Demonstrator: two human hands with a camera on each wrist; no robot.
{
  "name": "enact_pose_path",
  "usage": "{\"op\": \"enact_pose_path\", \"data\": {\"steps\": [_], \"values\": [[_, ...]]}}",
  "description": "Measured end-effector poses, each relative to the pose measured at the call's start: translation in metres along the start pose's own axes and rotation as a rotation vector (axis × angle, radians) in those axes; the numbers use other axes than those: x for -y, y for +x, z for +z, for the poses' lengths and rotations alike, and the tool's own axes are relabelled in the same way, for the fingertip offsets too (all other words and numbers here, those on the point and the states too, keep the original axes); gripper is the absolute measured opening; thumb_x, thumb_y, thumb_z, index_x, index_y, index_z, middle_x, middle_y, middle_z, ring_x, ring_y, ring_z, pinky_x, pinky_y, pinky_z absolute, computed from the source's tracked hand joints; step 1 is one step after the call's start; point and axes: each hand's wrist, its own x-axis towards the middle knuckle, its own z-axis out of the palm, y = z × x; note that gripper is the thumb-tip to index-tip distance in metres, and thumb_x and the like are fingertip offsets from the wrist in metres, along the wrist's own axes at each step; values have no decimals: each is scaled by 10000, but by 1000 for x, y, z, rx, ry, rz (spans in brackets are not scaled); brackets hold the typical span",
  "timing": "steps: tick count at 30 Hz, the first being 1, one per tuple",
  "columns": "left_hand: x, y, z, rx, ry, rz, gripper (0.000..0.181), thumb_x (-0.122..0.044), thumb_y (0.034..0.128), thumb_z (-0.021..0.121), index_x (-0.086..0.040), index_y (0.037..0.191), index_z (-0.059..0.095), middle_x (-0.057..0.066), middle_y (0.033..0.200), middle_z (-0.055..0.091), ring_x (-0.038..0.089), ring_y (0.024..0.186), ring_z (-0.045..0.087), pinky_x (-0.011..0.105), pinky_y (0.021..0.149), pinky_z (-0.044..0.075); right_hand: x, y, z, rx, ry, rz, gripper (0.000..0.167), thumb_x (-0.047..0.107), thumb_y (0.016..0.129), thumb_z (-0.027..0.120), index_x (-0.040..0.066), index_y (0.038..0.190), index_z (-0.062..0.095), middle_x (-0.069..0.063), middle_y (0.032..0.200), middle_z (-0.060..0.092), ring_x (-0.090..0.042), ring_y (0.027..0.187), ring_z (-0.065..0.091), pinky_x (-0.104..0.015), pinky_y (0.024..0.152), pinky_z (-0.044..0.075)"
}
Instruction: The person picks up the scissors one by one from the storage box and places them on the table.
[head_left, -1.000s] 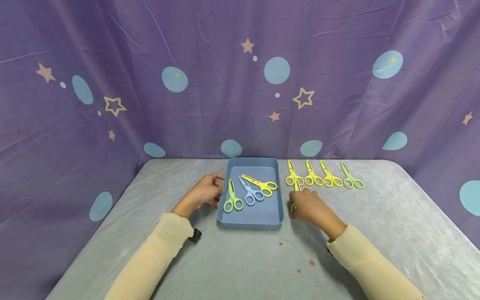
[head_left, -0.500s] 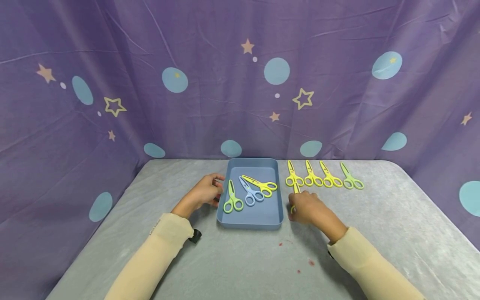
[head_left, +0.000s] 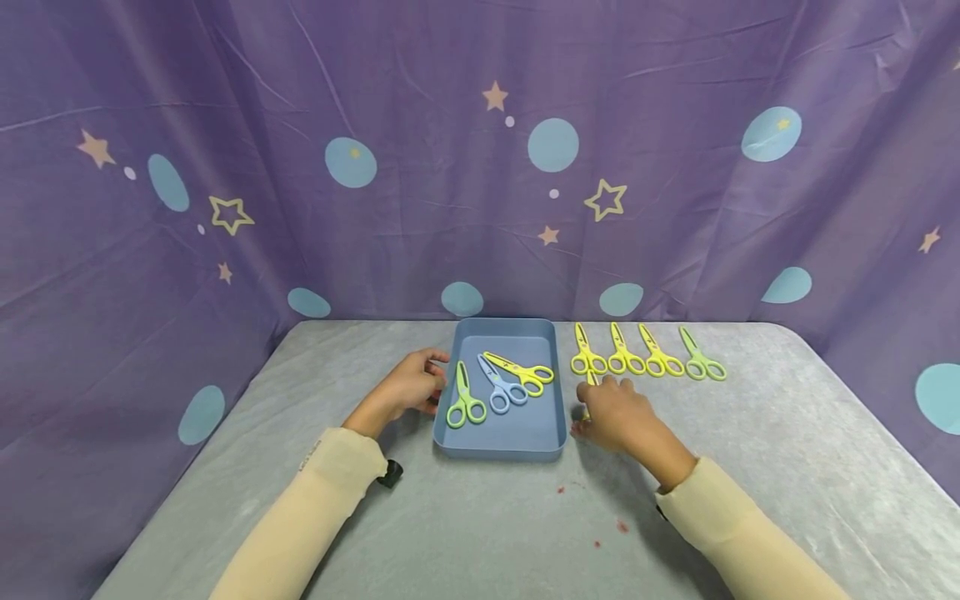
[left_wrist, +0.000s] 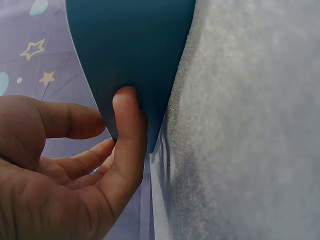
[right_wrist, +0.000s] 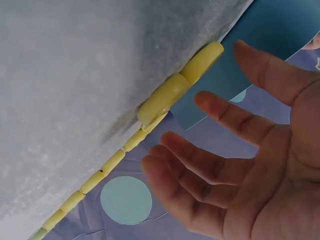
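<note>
Fingers (right_wrist: pixel 212 106) of the right hand (head_left: pixel 618 417) are spread wide and loosely bent about the near yellow scissors (right_wrist: pixel 167 97), which lie on the table (head_left: pixel 487 525) just right of the blue tray (head_left: pixel 498 455); no grip shows, and I cannot tell whether a fingertip brushes them. From above the hand hides most of that pair, so a poor pinch, catching only one handle loop, might let it swivel. Its blade tip lies right by the handles of the first yellow pair (head_left: pixel 588 364) in the row, so a forward push could knock it askew. The thumb is near the tray's right wall; a sideways sweep might bump it. On the far side, the left hand (head_left: pixel 408 383) rests bent fingertips against the left wall and rim: pressing hard could slide the tray rightward, and tipping it would send the green scissors (head_left: pixel 462 392), blue scissors (head_left: pixel 496 380) and yellow pair inside (head_left: pixel 527 375) skidding together.
</note>
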Motion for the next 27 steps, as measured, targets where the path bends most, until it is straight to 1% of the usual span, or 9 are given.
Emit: {"op": "enact_pose_path", "data": {"steps": [3,8,13,16,18,22,27], "values": [[0,0,0,-1,-1,-4,459,-14,1017,517,-55,1470,460,151,1131,511,272,853,604,401,622,586,1,1,-1,-31,-13,-5,319,331,870,825,111,1061,695,-152,1014,612,-387,924,565,-562,702,525],[1,1,0,-5,0,-5,453,-14,1016,514,-57,1464,465,152,1121,515,271,842,606,398,617,585,1,3,-2,-84,-42,-18,340,358,898,793,106,1106,696,-171,1036,610,-419,956,573,-627,766,515],[1,0,-1,-8,7,-7,462,-20,1016,518,-60,1473,462,161,1147,513,282,850,612,403,617,587,1,4,-2,-144,-72,-26,403,377,911,769,108,1202,696,-224,1145,614,-493,1065,558,-702,846,472],[0,-1,-1,-7,10,-10,463,-27,1020,520,-63,1478,460,165,1161,512,288,858,614,404,621,589,1,6,-2,-164,-78,-18,447,385,916,758,107,1258,685,-248,1199,601,-521,1113,538,-723,882,452],[0,-1,-1,-4,10,-10,464,-31,1023,520,-63,1482,457,167,1162,513,290,861,615,406,623,590,2,7,-3,-172,-81,-12,467,391,918,756,104,1278,678,-257,1209,596,-529,1118,535,-722,884,452],[0,-2,-1,1,10,-6,463,-34,1026,521,-63,1484,457,164,1155,512,289,854,613,409,624,589,2,9,-6,-180,-69,-7,482,399,922,758,108,1296,670,-247,1201,597,-505,1098,546,-701,881,461],[0,-1,0,2,2,-6,464,-37,1024,526,-64,1483,460,162,1147,513,285,846,612,412,625,589,3,11,-10,-218,-59,-39,488,407,932,749,111,1309,659,-238,1159,597,-493,1053,550,-667,828,467]]}}
